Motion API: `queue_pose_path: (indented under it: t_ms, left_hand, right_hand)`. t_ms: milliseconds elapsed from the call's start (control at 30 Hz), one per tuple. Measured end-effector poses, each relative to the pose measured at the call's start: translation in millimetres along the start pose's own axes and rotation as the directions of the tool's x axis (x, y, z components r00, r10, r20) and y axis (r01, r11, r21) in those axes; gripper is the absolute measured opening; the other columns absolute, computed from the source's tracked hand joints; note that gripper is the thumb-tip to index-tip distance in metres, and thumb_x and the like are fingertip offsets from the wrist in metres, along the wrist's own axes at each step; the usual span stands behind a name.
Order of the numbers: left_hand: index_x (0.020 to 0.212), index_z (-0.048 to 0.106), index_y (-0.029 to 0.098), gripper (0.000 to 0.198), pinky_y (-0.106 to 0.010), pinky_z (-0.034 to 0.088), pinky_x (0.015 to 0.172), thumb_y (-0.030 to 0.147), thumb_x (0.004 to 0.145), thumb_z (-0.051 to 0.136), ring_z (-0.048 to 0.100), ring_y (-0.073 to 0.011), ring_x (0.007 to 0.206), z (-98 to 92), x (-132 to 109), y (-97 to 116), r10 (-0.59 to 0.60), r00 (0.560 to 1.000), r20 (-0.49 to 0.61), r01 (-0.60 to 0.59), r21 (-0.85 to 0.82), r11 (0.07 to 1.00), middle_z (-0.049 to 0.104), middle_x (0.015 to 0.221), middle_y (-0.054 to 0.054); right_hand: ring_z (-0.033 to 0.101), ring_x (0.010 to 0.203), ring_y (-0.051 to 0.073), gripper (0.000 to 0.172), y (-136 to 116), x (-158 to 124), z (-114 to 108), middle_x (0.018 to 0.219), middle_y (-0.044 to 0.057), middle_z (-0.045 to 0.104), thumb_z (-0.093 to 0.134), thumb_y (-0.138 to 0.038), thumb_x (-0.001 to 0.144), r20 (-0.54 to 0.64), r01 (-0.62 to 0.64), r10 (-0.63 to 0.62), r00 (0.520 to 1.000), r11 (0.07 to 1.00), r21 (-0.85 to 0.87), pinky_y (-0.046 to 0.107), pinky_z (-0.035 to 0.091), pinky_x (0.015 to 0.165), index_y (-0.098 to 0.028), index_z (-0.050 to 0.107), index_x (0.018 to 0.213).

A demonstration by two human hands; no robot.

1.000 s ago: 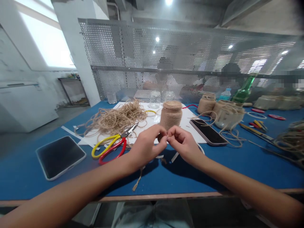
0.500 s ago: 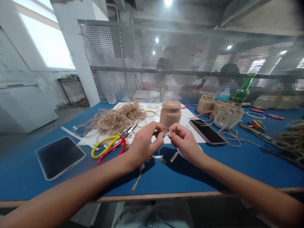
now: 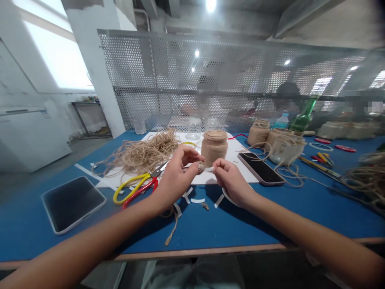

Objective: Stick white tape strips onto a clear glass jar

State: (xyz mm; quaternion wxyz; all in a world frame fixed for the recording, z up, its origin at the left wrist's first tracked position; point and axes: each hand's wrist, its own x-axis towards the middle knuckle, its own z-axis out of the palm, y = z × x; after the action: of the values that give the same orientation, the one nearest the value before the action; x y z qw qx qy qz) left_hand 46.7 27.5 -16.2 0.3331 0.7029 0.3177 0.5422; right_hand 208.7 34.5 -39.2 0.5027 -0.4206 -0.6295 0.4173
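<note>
My left hand (image 3: 173, 176) pinches a small round twine-covered piece (image 3: 201, 167) between thumb and fingers, just above the blue table (image 3: 270, 212). My right hand (image 3: 230, 179) pinches a thin white strip (image 3: 209, 169) that meets that piece. A length of twine (image 3: 172, 230) hangs below my left hand onto the table. Right behind my hands stands a jar wrapped in twine (image 3: 214, 146) on a white sheet (image 3: 237, 160). Small white paper strips (image 3: 197, 200) lie under my hands.
Yellow and red scissors (image 3: 135, 187) and a heap of loose twine (image 3: 141, 154) lie left. A tablet (image 3: 72, 202) sits at far left, a phone (image 3: 261, 168) at right. More twine-wrapped jars (image 3: 281, 142), a green bottle (image 3: 303, 116), clear glass jars (image 3: 194, 127) and a mesh screen (image 3: 228, 76) stand behind; people sit beyond it.
My hands have risen a little and moved slightly apart; the white strip now shows between them, stretched from the small twine piece.
</note>
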Motion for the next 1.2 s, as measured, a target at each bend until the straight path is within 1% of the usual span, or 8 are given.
queue_pose_path:
  t_ms: [67,167,233,300,400,467,567,1200]
  left_hand:
    - [0.093,0.041,0.018,0.019,-0.032,0.048,0.074,0.014,0.077,0.048,0.059,-0.0158,0.090,-1.0,2.1,-0.5,-0.052,0.999,0.012,0.053,-0.085,0.995,0.062,0.092,-0.007]
    - [0.096,0.041,0.018,0.022,-0.030,0.048,0.072,0.015,0.076,0.049,0.060,-0.0144,0.085,-2.5,4.1,0.0,-0.166,0.984,0.057,0.175,-0.223,0.959,0.063,0.094,-0.007]
    - [0.097,0.041,0.018,0.024,-0.029,0.048,0.072,0.015,0.075,0.051,0.061,-0.0133,0.081,-3.3,5.3,1.6,-0.228,0.970,0.080,0.242,-0.306,0.921,0.063,0.095,-0.007]
    - [0.098,0.040,0.017,0.027,-0.029,0.048,0.072,0.014,0.074,0.053,0.061,-0.0123,0.079,-4.1,6.8,3.5,-0.271,0.959,0.087,0.284,-0.362,0.888,0.062,0.095,-0.008]
    - [0.100,0.041,0.017,0.031,-0.027,0.047,0.073,0.014,0.073,0.055,0.060,-0.0119,0.081,-5.2,8.9,4.5,-0.267,0.961,0.070,0.273,-0.385,0.882,0.061,0.097,-0.008]
    - [0.101,0.041,0.018,0.032,-0.028,0.046,0.075,0.015,0.073,0.056,0.058,-0.0129,0.087,-5.0,9.1,2.9,-0.231,0.971,0.061,0.237,-0.364,0.901,0.059,0.100,-0.009]
    - [0.103,0.042,0.018,0.033,-0.029,0.045,0.082,0.016,0.073,0.057,0.054,-0.0149,0.099,-2.1,7.2,-1.8,-0.161,0.983,0.082,0.180,-0.333,0.926,0.057,0.105,-0.008]
    - [0.105,0.046,0.021,0.031,-0.032,0.037,0.089,0.013,0.076,0.054,0.049,-0.0180,0.105,0.3,1.7,2.7,-0.138,0.951,0.277,0.232,-0.343,0.910,0.052,0.112,-0.006]
  right_hand:
    - [0.033,0.047,0.008,0.012,1.0,-0.8,-0.9,0.052,-0.006,0.037,0.047,-0.021,0.074,0.029,0.113,-0.110,0.994,0.960,-0.257,0.022,0.024,0.045,-0.019,0.042,0.063]
    - [0.038,0.051,0.010,0.020,4.7,-3.5,-3.2,0.054,-0.003,0.044,0.046,-0.025,0.079,0.144,0.271,-0.232,0.962,0.745,-0.610,0.024,0.025,0.050,-0.018,0.044,0.060]
    - [0.042,0.055,0.012,0.014,7.0,-4.7,-5.6,0.061,-0.001,0.050,0.044,-0.023,0.081,0.184,0.310,-0.259,0.948,0.623,-0.718,0.024,0.027,0.053,-0.019,0.050,0.069]
    - [0.049,0.065,0.014,0.013,6.7,-4.8,-8.5,0.077,0.003,0.056,0.042,-0.014,0.080,0.196,0.335,-0.289,0.937,0.586,-0.738,0.025,0.031,0.057,-0.019,0.053,0.086]
    - [0.051,0.078,0.015,0.020,-0.5,-3.9,-11.3,0.092,0.006,0.055,0.040,-0.010,0.081,0.188,0.372,-0.334,0.924,0.664,-0.648,0.026,0.036,0.065,-0.019,0.053,0.093]
    - [0.050,0.073,0.014,0.013,-7.9,-3.8,-10.5,0.087,0.005,0.054,0.043,-0.021,0.084,0.175,0.362,-0.320,0.931,0.753,-0.550,0.026,0.038,0.064,-0.019,0.053,0.092]
    - [0.047,0.062,0.012,0.024,-16.2,-5.1,-6.3,0.077,0.001,0.054,0.053,-0.039,0.080,0.192,0.310,-0.248,0.949,0.835,-0.455,0.025,0.037,0.056,-0.018,0.052,0.091]
    - [0.039,0.056,0.009,0.014,-19.7,-9.9,-3.8,0.062,-0.004,0.044,0.051,-0.029,0.080,0.157,0.328,-0.288,0.945,0.841,-0.431,0.021,0.030,0.050,-0.018,0.048,0.074]
